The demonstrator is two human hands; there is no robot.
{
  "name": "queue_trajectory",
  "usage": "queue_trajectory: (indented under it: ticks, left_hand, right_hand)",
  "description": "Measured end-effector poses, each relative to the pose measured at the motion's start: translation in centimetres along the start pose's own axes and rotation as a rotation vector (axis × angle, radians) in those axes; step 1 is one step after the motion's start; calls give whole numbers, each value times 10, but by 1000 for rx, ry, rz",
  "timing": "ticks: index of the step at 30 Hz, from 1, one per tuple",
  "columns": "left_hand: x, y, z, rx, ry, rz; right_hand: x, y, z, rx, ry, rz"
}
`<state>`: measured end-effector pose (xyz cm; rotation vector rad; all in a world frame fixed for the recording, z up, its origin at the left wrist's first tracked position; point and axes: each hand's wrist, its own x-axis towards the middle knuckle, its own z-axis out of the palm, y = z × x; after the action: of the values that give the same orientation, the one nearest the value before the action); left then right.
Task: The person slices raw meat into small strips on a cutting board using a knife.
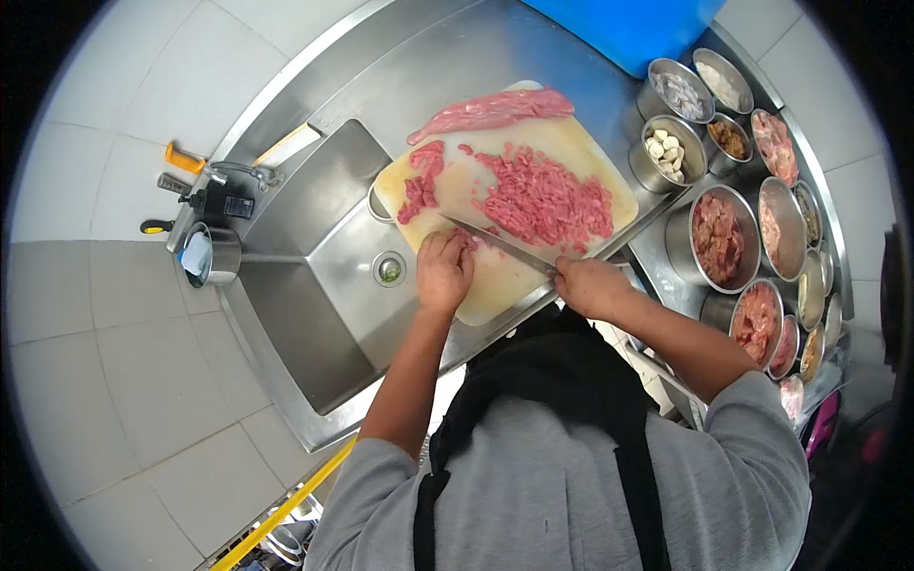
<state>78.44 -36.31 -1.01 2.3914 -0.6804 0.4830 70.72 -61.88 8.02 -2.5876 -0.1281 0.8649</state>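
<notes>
My right hand (590, 286) is closed round the handle of a kitchen knife (502, 246), whose blade points left across the cutting board (500, 290). Close to the blade's tip, my left hand (445, 271) has its fingers curled down on a small piece of raw meat (466, 240), mostly hidden under them. Beyond the blade lies a wide heap of chopped pink meat (543, 198). A smaller strip of cut meat (422, 181) sits at the board's left side. Along the far edge rests a long uncut piece of meat (495, 112).
The board overlaps the edge of a steel sink (314, 314) on my left. At right stand several metal containers, including one of garlic cloves (664, 155) and one of meat chunks (716, 238). A blue bin (628, 29) is at the back; a metal pot (225, 255) stands left.
</notes>
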Motion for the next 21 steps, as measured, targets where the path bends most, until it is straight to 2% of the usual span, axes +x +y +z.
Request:
queue_trajectory:
  ticks: [2,4,6,10,12,16,18,19,21]
  left_hand:
    - [0,-3,-4,-22,-30,10]
    - [-1,1,-15,-42,-70,24]
    - [-1,5,-25,-105,5,-78]
    - [20,4,-13,-61,-22,-33]
    - [25,0,-6,22,-182,-34]
    - [12,-10,-25,-20,-342,-81]
    - [-6,-12,-32,-4,-169,-21]
    - [-12,-11,-32,-1,-173,-23]
    - [-14,-1,-33,-55,-7,-58]
  right_hand:
    - [-5,2,-5,-47,141,18]
    - [-17,-1,-16,-57,127,44]
    - [-20,1,-19,-65,119,74]
    - [-17,6,-12,-46,144,60]
    - [-17,6,-11,-26,132,84]
    - [-23,10,-12,-1,161,66]
    - [-25,12,-12,18,169,67]
    - [-26,12,-10,-2,148,53]
    - [-26,8,-11,-25,125,34]
